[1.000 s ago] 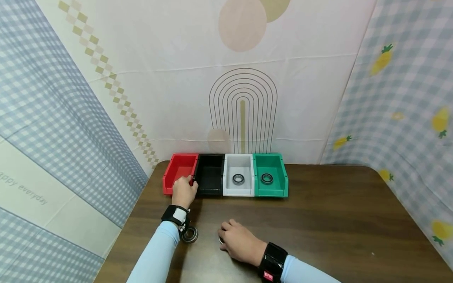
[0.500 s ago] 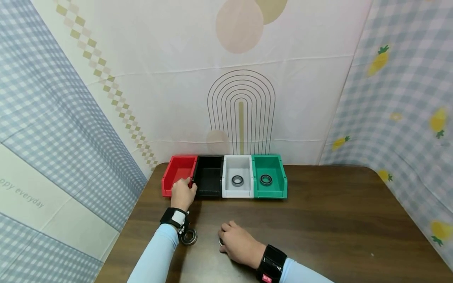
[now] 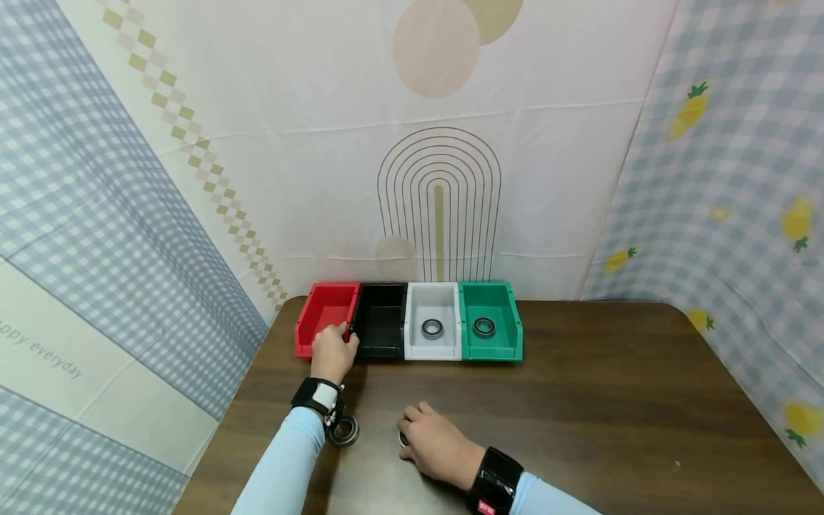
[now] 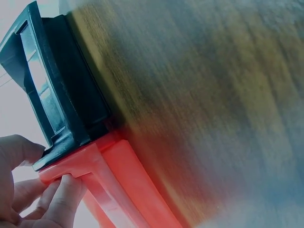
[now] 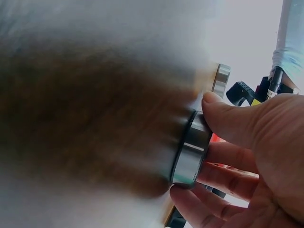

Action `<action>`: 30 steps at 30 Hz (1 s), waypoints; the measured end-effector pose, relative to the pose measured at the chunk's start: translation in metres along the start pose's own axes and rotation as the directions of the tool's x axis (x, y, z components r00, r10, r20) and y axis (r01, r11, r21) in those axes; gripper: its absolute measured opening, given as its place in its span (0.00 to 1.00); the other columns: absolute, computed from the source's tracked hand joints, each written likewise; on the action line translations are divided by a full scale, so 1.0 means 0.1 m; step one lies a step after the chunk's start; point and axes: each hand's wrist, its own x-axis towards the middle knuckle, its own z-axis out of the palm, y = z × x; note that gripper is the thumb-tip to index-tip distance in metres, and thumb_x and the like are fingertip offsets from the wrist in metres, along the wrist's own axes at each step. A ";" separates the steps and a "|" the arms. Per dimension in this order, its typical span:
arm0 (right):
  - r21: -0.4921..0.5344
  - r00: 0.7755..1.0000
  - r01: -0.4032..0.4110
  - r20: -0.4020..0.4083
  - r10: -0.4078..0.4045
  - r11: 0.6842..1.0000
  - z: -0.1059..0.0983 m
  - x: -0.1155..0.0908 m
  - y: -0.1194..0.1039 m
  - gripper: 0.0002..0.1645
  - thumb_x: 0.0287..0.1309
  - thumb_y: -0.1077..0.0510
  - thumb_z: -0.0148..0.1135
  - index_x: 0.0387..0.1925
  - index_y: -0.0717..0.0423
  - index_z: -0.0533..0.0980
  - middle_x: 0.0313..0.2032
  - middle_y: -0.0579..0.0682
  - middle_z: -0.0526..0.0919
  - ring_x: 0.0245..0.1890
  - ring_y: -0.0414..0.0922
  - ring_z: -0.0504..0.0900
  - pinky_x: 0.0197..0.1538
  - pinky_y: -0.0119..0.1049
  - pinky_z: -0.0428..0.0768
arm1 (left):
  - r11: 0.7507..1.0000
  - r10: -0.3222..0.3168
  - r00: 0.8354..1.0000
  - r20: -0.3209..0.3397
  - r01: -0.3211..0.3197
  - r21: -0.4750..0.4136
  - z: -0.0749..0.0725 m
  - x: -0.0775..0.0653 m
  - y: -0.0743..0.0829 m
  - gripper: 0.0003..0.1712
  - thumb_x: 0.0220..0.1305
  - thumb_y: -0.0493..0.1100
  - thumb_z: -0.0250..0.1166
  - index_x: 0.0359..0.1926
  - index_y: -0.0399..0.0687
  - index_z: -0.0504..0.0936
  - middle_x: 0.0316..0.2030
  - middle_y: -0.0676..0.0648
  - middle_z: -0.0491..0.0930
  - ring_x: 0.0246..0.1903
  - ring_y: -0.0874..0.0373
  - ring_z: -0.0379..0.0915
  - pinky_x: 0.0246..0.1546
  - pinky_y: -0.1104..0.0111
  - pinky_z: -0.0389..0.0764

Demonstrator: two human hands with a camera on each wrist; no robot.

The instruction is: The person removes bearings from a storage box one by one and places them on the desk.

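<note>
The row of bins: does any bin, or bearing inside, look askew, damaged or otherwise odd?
Nothing stands out. The red bin, black bin, white bin and green bin stand in an even row; the bearings in the latter two lie flat, no damage visible. The left hand hides part of the red bin.

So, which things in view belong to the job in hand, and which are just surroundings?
Likely the job:
left hand, pinching red bin and black bin
right hand, with held bearing
loose bearing beside the left wrist
white bin, white-bin bearing
green bin, green-bin bearing

Just surroundings:
white cloth
checked cloth
pineapple-print cloth
</note>
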 end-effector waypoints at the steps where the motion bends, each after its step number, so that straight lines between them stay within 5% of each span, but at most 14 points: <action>1: -0.002 1.000 0.002 -0.005 -0.002 1.000 0.00 -0.01 0.00 0.23 0.70 0.42 0.70 0.57 0.50 0.85 0.50 0.44 0.85 0.45 0.39 0.77 0.51 0.33 0.81 | 1.000 0.006 1.000 -0.007 -0.006 0.001 0.00 0.00 -0.01 0.21 0.68 0.39 0.72 0.58 0.32 0.88 0.49 0.29 0.90 0.43 0.35 0.88 0.52 0.45 0.89; 15: 0.023 1.000 -0.011 -0.018 0.011 1.000 -0.06 -0.04 0.01 0.31 0.69 0.38 0.70 0.62 0.53 0.82 0.53 0.47 0.86 0.51 0.42 0.81 0.57 0.37 0.84 | 1.000 -0.019 0.999 0.031 0.019 0.005 -0.01 -0.01 -0.01 0.22 0.70 0.41 0.71 0.61 0.34 0.86 0.53 0.30 0.89 0.48 0.36 0.88 0.55 0.46 0.88; 22: 0.045 0.992 -0.001 -0.123 0.007 0.999 -0.13 -0.10 0.15 0.30 0.73 0.36 0.64 0.60 0.54 0.83 0.56 0.49 0.87 0.54 0.46 0.84 0.60 0.44 0.84 | 1.000 0.003 1.000 0.019 -0.003 0.020 -0.01 -0.01 0.01 0.21 0.69 0.41 0.70 0.59 0.34 0.87 0.52 0.30 0.89 0.48 0.34 0.88 0.55 0.45 0.88; 30: 0.092 0.972 -0.078 -0.216 0.097 0.993 -0.28 -0.22 0.34 0.31 0.74 0.37 0.63 0.62 0.55 0.83 0.59 0.52 0.86 0.61 0.49 0.83 0.66 0.49 0.83 | 1.000 0.011 1.000 0.007 -0.011 0.012 -0.01 -0.01 0.01 0.21 0.69 0.41 0.71 0.59 0.34 0.87 0.52 0.30 0.89 0.47 0.34 0.88 0.55 0.45 0.88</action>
